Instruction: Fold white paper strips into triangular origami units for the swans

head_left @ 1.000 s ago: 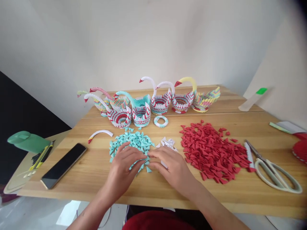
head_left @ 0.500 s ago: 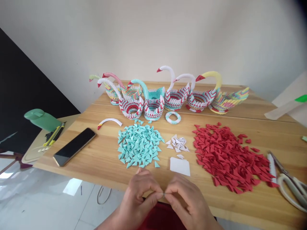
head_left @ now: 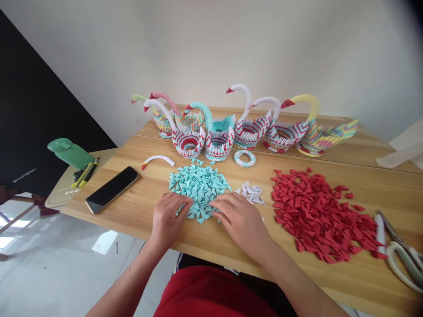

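The left hand [head_left: 170, 218] lies palm down on the near-left edge of the heap of teal folded paper triangles [head_left: 198, 187], fingers spread loosely and curled a little into the pieces; whether a triangle is pinched under the fingertips cannot be told. The right hand [head_left: 239, 220] rests the same way on the near-right edge of that heap, fingers reaching into the teal pieces, its grasp likewise hidden.

Half a second ago both hands were drawn back at the table's near edge, fingertips pinched together over something tiny; now they have gone forward again to the teal heap, where they also lay a second ago. That reads as a back-and-forth between gathering pieces and joining them close to the body. The white slip of paper seen just before is now almost wholly covered by the right hand.

Just beyond the right hand sits a small cluster of white folded triangles [head_left: 251, 193], and further right a broad spread of red triangles [head_left: 317, 211]. Behind the teal heap stand the finished paper swans [head_left: 231, 127]. A phone [head_left: 112, 189] lies to the left on the wooden table [head_left: 380, 180], and scissors [head_left: 401, 257] at the far right.
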### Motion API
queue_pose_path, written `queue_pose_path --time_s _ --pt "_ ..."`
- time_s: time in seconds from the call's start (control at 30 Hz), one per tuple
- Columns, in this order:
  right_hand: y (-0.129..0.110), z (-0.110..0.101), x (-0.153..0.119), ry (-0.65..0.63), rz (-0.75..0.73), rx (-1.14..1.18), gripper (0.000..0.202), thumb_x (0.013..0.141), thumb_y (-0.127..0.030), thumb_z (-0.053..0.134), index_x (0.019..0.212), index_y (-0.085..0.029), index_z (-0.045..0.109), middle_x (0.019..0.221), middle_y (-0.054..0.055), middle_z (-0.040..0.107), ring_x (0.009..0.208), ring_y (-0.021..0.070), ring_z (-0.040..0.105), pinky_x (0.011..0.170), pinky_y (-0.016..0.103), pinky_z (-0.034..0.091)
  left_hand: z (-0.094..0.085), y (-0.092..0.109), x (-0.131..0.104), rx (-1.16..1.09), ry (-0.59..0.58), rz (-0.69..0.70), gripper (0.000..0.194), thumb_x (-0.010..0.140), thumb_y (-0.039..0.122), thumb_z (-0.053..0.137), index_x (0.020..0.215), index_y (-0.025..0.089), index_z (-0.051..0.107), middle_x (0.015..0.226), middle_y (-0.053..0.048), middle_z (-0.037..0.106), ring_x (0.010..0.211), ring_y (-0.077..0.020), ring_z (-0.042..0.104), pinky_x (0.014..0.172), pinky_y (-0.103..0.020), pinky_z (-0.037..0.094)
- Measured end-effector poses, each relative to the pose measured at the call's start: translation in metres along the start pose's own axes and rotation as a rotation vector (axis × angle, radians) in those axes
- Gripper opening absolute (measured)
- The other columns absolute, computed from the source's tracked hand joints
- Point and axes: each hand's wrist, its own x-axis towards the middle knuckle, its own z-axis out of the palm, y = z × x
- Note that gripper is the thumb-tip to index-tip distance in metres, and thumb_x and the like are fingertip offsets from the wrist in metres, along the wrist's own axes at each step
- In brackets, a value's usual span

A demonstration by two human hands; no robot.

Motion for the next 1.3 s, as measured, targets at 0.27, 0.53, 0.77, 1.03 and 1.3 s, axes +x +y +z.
queue_pose_path --time_s 0.27,0.53,0.77,1.03,1.3 --pt "0.002 0.032 0.036 -0.210 -0.080 -0.299 0.003 0.088 -0.017 0.068 0.086 -0.019 0.068 0.082 0.005 0.066 0.082 0.0231 0.061 0.066 0.033 0.043 -0.001 -0.021 0.004 0.046 0.050 -0.081 0.020 0.095 0.018 0.052 0.098 0.020 0.072 0.105 -0.009 0.073 0.097 -0.0233 0.066 0.087 -0.041 0.050" --pt "0.017 0.024 0.031 -0.080 0.138 0.219 0.011 0.095 -0.019 0.057 0.099 -0.021 0.067 0.090 0.004 0.069 0.084 0.0194 0.062 0.075 0.031 0.045 -0.003 -0.010 -0.002 -0.067 0.092 -0.038 0.016 0.093 0.015 0.056 0.098 0.019 0.071 0.098 -0.008 0.073 0.094 -0.0212 0.066 0.084 -0.037 0.049" --pt "0.007 0.006 0.021 -0.095 0.464 0.913 0.018 0.091 -0.035 0.061 0.105 -0.024 0.064 0.080 -0.002 0.059 0.073 0.0133 0.055 0.065 0.025 0.041 0.008 0.020 0.003 -0.185 -0.006 0.022 0.011 0.090 0.025 0.066 0.098 0.019 0.070 0.089 -0.005 0.074 0.083 -0.0205 0.065 0.079 -0.036 0.047" --pt "0.003 -0.001 0.017 -0.158 0.514 1.147 0.026 0.086 -0.045 0.066 0.091 -0.021 0.059 0.067 -0.005 0.051 0.062 0.0109 0.047 0.059 0.023 0.037 0.006 0.027 0.014 -0.192 0.049 0.264 0.012 0.086 0.016 0.069 0.098 0.020 0.068 0.091 -0.005 0.074 0.085 -0.0196 0.065 0.080 -0.036 0.046" --pt "-0.003 -0.007 0.006 -0.103 0.398 0.822 0.014 0.091 -0.033 0.061 0.098 -0.023 0.068 0.082 0.000 0.068 0.074 0.0144 0.060 0.069 0.026 0.045 0.006 0.033 0.011 -0.277 0.064 0.206 0.007 0.088 0.011 0.066 0.088 0.018 0.066 0.077 -0.001 0.074 0.071 -0.0148 0.067 0.078 -0.034 0.046"
